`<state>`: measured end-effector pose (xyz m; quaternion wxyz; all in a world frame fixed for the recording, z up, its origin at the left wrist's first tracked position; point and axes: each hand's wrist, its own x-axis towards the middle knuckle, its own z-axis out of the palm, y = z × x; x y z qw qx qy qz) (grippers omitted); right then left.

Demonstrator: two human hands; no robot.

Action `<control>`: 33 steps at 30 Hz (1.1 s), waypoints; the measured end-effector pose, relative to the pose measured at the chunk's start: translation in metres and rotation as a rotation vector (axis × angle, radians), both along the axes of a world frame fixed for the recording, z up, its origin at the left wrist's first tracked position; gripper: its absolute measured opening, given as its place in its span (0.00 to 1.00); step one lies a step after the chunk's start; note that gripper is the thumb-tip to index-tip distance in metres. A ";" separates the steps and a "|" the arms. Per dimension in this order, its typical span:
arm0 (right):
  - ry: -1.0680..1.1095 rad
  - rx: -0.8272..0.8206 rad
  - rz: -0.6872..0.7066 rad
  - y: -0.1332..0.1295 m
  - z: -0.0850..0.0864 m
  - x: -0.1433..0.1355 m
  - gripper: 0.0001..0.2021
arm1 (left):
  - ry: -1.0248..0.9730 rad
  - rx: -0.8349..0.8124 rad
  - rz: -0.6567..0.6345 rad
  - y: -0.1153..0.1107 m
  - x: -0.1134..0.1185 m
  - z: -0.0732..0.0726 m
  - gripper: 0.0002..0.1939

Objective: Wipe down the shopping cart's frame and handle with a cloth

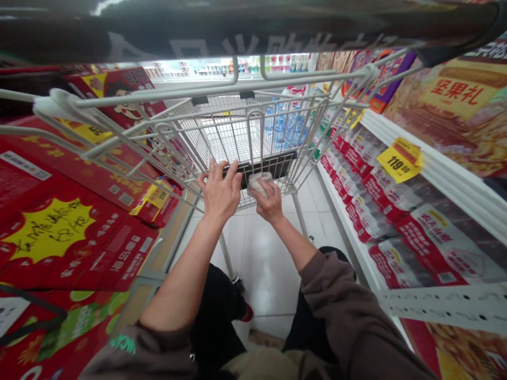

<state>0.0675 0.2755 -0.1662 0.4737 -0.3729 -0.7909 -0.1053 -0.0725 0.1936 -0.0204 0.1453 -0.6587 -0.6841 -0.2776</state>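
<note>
Cloth (259, 182) bunched in the right hand (270, 203), a person in brown sleeves (340, 306) reaches toward a wire shopping cart (253, 113) in a store aisle. The right fingers are curled around the pale, crumpled cloth, pressing it against the black panel (283, 165) low on the cart's near side. The left hand (220, 192) is empty, its fingers spread at the panel's left end; whether all its fingertips touch is unclear. A dark handlebar (253, 31) with pale lettering spans the top of the view, above both hands. Red cartons (130, 253) line the left side, one bearing a yellow starburst sign (51, 228) with handwriting. At right, packs of bottles (368, 216) with red-and-white wrapping fill a white shelf (447, 158), beneath a yellow price tag (400, 160) reading 119.00. Pale tiles (269, 253) cover the floor below the cart.
</note>
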 end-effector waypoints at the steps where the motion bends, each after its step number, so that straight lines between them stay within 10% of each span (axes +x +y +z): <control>1: 0.011 0.026 -0.001 0.001 0.004 0.001 0.18 | 0.004 -0.002 0.005 0.000 0.001 0.000 0.29; 23: -0.090 -0.108 -0.082 0.010 0.012 0.028 0.15 | -0.061 -0.087 -0.012 -0.001 0.003 0.009 0.30; 33: -0.005 0.071 -0.150 0.023 0.028 0.041 0.19 | -0.045 -0.076 -0.031 -0.001 -0.002 0.008 0.30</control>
